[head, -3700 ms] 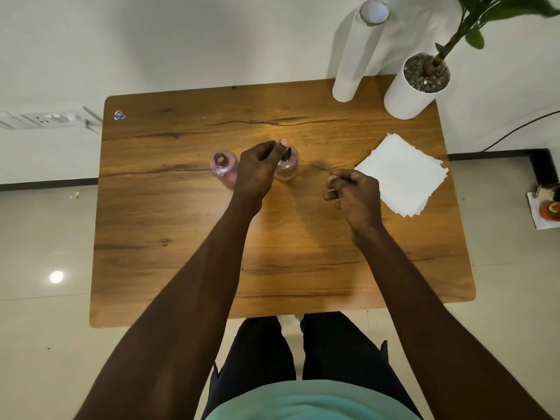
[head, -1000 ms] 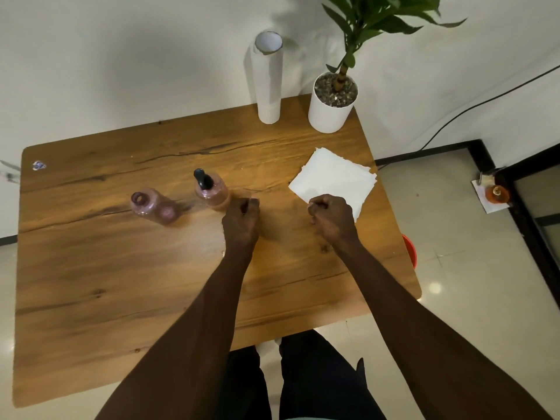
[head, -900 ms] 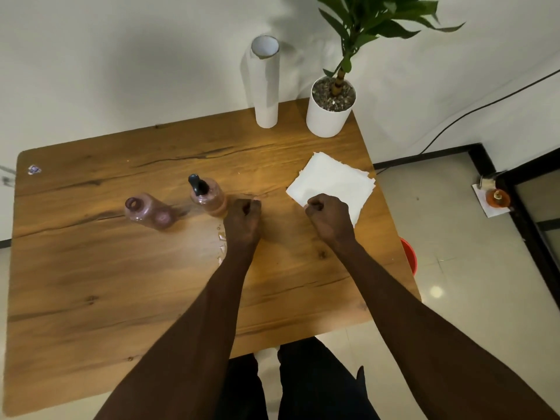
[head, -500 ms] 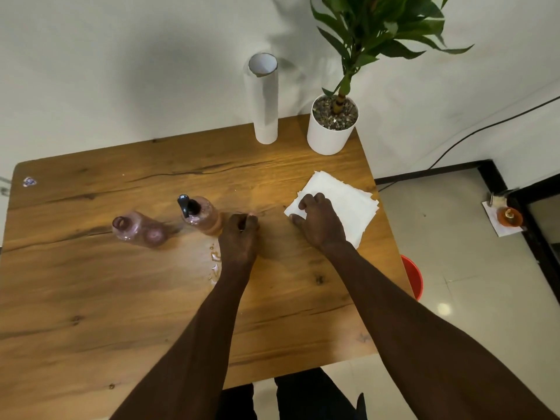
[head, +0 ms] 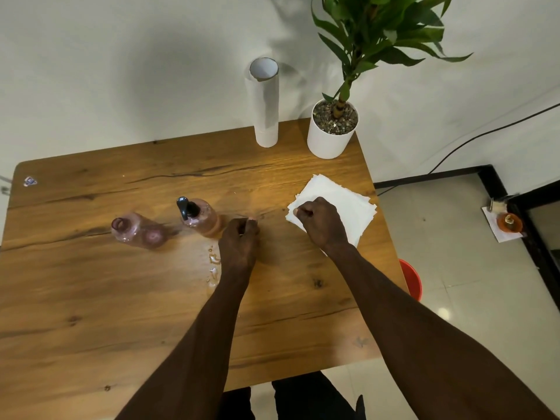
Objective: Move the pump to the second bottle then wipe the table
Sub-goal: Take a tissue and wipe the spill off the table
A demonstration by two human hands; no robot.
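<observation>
Fingers (head: 298, 211) of the right hand (head: 322, 224) are curled onto the near-left corner of the napkin stack (head: 348, 204); a pinched sheet cannot be confirmed. Spilled drops (head: 213, 263) are seen leftward on the counter (head: 91, 298), beside the closed, empty left hand (head: 239, 241). The pump (head: 185, 207) is seated on the second bottle (head: 201, 218).

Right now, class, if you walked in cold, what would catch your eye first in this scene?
Probably the two pink bottles left of centre on the wooden table: one with a black pump, one open-necked. Next, the right hand pinching the white napkin stack, and small wet drops beside the left hand.
</observation>
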